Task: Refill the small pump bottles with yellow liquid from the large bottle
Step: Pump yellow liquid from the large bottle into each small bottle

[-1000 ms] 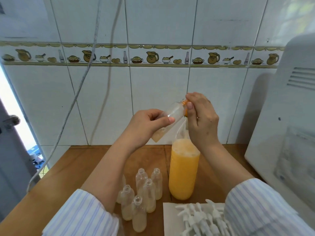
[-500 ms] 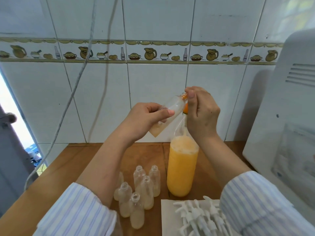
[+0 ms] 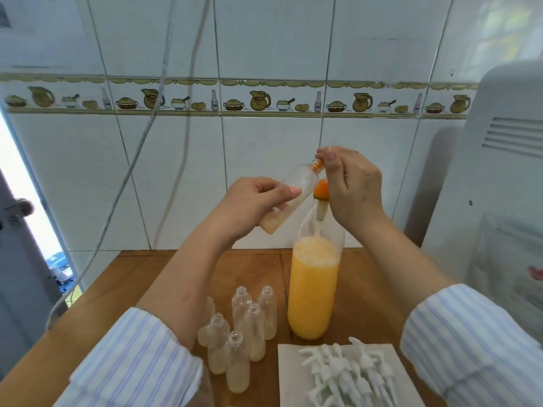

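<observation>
My left hand (image 3: 249,201) grips a small clear bottle (image 3: 296,186), tilted with its neck up to the right and a little pale liquid at its base. My right hand (image 3: 352,186) pinches an orange piece (image 3: 317,165) at that bottle's mouth. Just below, an orange funnel (image 3: 321,190) sits with its stem in the neck of the large bottle (image 3: 313,289), which stands upright on the table and holds foamy yellow liquid. Several open small bottles (image 3: 244,321) stand left of the large one.
Several white pump heads (image 3: 346,371) lie on a paper towel (image 3: 289,377) at the front right. A white appliance (image 3: 499,201) stands at the right. A cable (image 3: 141,142) hangs along the tiled wall. The wooden table (image 3: 367,289) ends at the left.
Both hands and the tilted small bottle have risen a little above the large bottle. The orange funnel now shows under my right hand.
</observation>
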